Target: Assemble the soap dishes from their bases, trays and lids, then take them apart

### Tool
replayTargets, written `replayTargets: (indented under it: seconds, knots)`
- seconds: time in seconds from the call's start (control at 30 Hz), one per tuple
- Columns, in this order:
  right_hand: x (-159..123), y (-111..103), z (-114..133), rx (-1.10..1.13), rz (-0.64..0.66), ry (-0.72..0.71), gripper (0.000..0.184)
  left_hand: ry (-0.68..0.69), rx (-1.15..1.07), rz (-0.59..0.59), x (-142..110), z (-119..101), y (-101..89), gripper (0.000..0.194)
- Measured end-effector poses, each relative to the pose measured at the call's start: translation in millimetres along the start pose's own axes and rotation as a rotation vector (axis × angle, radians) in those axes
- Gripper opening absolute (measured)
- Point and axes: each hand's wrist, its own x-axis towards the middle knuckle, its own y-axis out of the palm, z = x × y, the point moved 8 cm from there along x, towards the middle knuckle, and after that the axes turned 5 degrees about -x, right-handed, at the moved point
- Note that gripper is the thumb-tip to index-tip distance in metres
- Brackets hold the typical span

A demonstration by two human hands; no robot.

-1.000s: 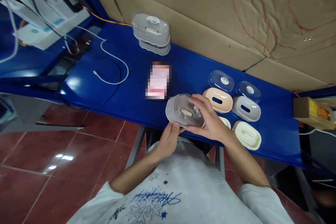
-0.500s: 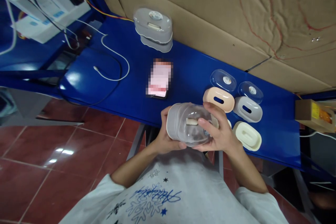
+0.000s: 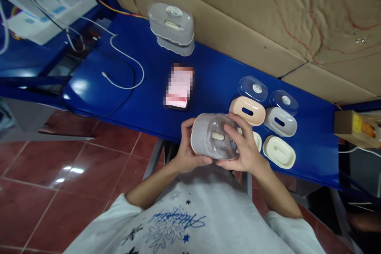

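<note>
Between my hands is a grey oval container with a clear domed lid (image 3: 208,137), tilted on its side in front of my shirt. My left hand (image 3: 190,152) wraps round the grey base end. My right hand (image 3: 245,145) grips the clear lid, fingers spread over its top near a small cream-coloured piece. Just right of it on the blue table sit a peach oval tray (image 3: 258,113), a grey oval tray (image 3: 288,127) and a cream oval tray (image 3: 279,151). Another cream tray (image 3: 256,141) is partly hidden behind my right hand.
Two clear lids, one left (image 3: 248,87) and one right (image 3: 279,101), lie behind the trays. A lidded grey container (image 3: 171,27) stands by the cardboard wall (image 3: 214,16). A phone (image 3: 179,87), a white cable (image 3: 143,73) and a power strip (image 3: 38,31) lie leftward. A cardboard box (image 3: 345,127) is far right.
The container has turned slightly in my hands, and my right hand has shifted a little left on the lid. More of the cream tray behind it shows. The whole view has moved slightly.
</note>
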Motion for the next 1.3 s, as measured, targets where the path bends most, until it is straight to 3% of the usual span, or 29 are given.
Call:
replayTargets:
  seconds: [0.33,0.6,0.67,0.77,0.9,1.0,1.07,1.13,1.23,1.3]
  knots:
    - [7,8,-1,-0.013,-0.100,0.073,0.096,0.024,0.010,0.005,2,15,-10.1,0.082]
    - [19,10,-6,-0.020,0.034,0.109,0.101,0.031,-0.035,-0.028,13,21,-13.3,0.071]
    - [36,9,-19,-0.032,0.055,0.094,0.096,0.014,-0.056,-0.016,21,22,-8.3,0.067]
    - [72,14,-58,-0.119,0.071,0.087,0.087,-0.023,-0.111,0.016,28,25,2.7,0.058]
    - [114,44,-121,-0.262,0.262,0.154,0.085,-0.043,-0.069,0.000,22,29,4.8,0.048]
    - [124,50,-134,-0.349,0.333,0.159,0.088,-0.082,0.009,-0.026,10,36,-2.2,0.039]
    - [113,35,-118,-0.384,0.288,0.118,0.090,-0.108,0.041,-0.039,2,38,-7.2,0.033]
    - [83,11,-89,-0.378,0.212,0.065,0.084,-0.120,0.064,-0.049,-3,35,-12.1,0.028]
    - [11,-17,-43,-0.292,0.162,-0.005,0.061,-0.147,0.104,-0.069,-9,28,-21.0,0.024]
    - [-39,-15,-26,-0.336,0.227,0.013,0.055,-0.180,0.125,-0.075,-11,26,-26.5,0.023]
